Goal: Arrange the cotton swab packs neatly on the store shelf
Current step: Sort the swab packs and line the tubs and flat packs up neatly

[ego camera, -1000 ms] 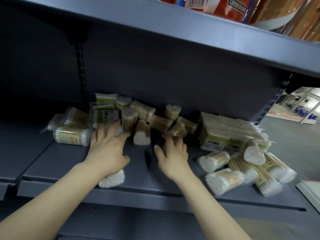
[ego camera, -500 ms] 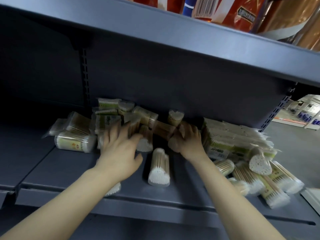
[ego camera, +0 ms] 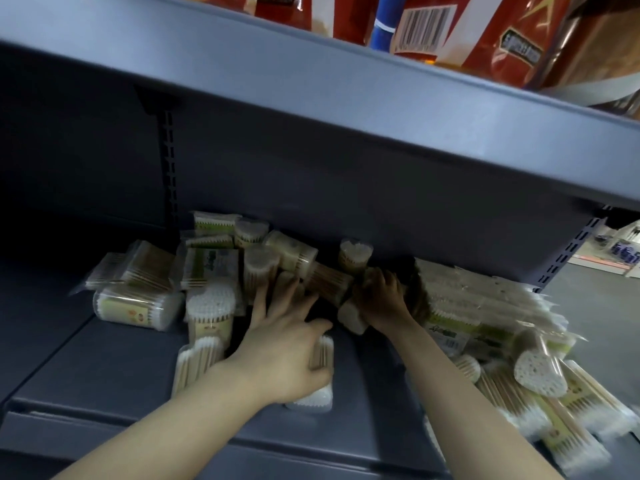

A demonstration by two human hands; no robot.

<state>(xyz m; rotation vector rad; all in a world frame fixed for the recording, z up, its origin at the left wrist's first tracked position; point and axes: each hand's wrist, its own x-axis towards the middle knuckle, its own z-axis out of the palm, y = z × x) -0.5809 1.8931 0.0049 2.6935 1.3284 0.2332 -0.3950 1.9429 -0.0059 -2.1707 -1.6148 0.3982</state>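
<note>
From the head camera I see my left hand point(ego camera: 284, 344) spread wide over the middle of the shelf point(ego camera: 104, 368), fingers straight and fanned toward the back; the palm lies on a clear pack lying flat point(ego camera: 317, 393) near the shelf's front edge, its white swab tips showing below my wrist, and the fingertips reach the jumbled packs point(ego camera: 263, 268) piled against the back wall. I cannot tell whether those fingertips truly touch the pile. My right hand point(ego camera: 381, 299) is further in, toward the back of the shelf, fingers curled round a small pack point(ego camera: 351, 318) whose pale end pokes out beneath the knuckles; shadow hides how firm the grip is. Left of my left hand a heart-shaped tub point(ego camera: 209, 315) stands upright with its cotton tips up, touching a flat bag of swabs point(ego camera: 197, 362) that lies just in front of it. A round tub on its side point(ego camera: 136, 306) lies beside those, toward the shelf's left end. At the right end a stack of long bagged packs point(ego camera: 485, 299) leans against the back wall, and loose tubs and bags point(ego camera: 540, 372) sprawl from it to the front right corner. Red snack bags point(ego camera: 485, 32) sit on the upper shelf point(ego camera: 311, 98) overhead.
</note>
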